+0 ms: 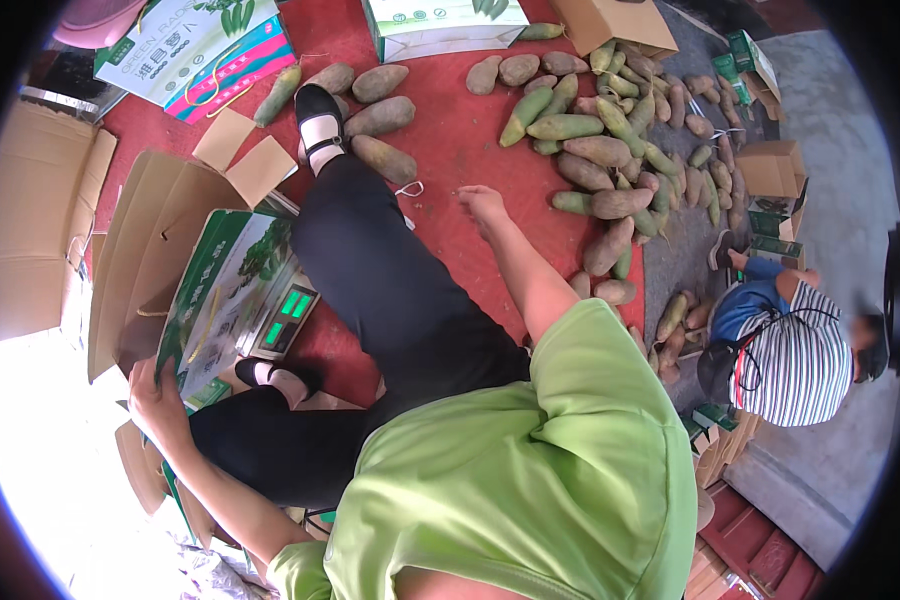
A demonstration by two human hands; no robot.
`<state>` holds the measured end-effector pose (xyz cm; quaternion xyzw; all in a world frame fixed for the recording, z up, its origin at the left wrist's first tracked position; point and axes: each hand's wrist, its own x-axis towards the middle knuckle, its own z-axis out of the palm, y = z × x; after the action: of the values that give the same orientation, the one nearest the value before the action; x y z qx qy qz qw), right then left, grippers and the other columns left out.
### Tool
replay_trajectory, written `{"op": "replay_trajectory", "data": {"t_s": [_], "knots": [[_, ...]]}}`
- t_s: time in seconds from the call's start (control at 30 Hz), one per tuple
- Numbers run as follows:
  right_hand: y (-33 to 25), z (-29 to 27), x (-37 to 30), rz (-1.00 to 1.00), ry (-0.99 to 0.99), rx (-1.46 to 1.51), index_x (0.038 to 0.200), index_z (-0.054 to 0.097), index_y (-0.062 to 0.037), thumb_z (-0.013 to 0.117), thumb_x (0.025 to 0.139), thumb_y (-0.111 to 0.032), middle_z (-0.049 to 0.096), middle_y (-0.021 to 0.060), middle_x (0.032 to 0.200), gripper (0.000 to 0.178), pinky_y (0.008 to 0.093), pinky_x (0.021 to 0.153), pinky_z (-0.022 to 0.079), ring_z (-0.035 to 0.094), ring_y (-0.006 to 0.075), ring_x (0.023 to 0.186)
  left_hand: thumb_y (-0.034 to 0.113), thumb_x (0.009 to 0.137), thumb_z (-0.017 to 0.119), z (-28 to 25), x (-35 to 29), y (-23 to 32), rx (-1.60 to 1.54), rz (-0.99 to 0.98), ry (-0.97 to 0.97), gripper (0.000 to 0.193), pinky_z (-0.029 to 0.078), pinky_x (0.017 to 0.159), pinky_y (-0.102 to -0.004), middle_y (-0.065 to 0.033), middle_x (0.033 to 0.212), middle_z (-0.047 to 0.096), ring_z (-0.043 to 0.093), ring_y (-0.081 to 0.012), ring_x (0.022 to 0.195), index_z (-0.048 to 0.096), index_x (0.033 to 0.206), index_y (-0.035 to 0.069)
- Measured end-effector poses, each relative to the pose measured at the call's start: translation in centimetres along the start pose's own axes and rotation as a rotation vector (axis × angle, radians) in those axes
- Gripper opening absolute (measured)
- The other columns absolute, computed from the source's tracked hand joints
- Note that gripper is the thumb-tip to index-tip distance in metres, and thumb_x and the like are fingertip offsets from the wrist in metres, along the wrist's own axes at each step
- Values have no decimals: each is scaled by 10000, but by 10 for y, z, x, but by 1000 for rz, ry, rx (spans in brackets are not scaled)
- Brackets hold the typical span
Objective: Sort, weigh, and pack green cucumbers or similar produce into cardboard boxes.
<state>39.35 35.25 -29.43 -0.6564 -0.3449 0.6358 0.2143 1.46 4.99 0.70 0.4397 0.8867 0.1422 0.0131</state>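
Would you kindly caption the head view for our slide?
Left hand on a green-white cardboard carton, right hand over red matting near long green-brown vegetables.

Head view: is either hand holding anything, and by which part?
The left hand grips the green-and-white carton by its near edge; the right hand shows nothing held.

The carton stands with its brown cardboard flaps raised, its printed side green and white with a picture of green leaves; the left hand grips its near corner. Whether it rests on the lit scale or beside it cannot be told. The radishes, thick and long, some green, some dull brown, lie heaped across the red mat, with several more near its far edge.
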Motion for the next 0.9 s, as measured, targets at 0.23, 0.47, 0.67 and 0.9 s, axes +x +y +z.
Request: {"op": "replay_trajectory", "data": {"t_s": [0.23,0.47,0.67,0.9], "knots": [[-7,-38,54,-10,132,-14,1013,641,-69,621,823,-86,632,23,817,192,290,585,444,556,134,670,25,840,616,11,-2,-12,-122,-1,-51,52,422,636,-292,-87,741,528,526,-204,663,597,868,-14],[-45,-51,117,-220,229,-240,1153,623,-38,689,795,-150,669,64,1013,381,289,749,499,616,141,867,9,850,612,10,-3,-16,-69,-33,-35,52,432,637,-293,-79,755,540,519,-201,664,579,873,-23],[-31,-91,164,-130,346,-554,1218,605,-117,718,755,-234,643,114,1126,491,315,897,475,607,217,1033,-20,836,617,10,-2,-15,-49,-51,-61,54,435,670,-309,-89,779,557,530,-213,716,576,868,-33],[-16,-92,217,-33,278,-468,1283,567,-225,726,742,-296,606,141,1214,568,350,964,456,580,260,1124,-2,866,597,2,-7,-12,78,-12,-56,75,458,700,-308,-89,867,600,562,-203,769,609,936,-27]]}}
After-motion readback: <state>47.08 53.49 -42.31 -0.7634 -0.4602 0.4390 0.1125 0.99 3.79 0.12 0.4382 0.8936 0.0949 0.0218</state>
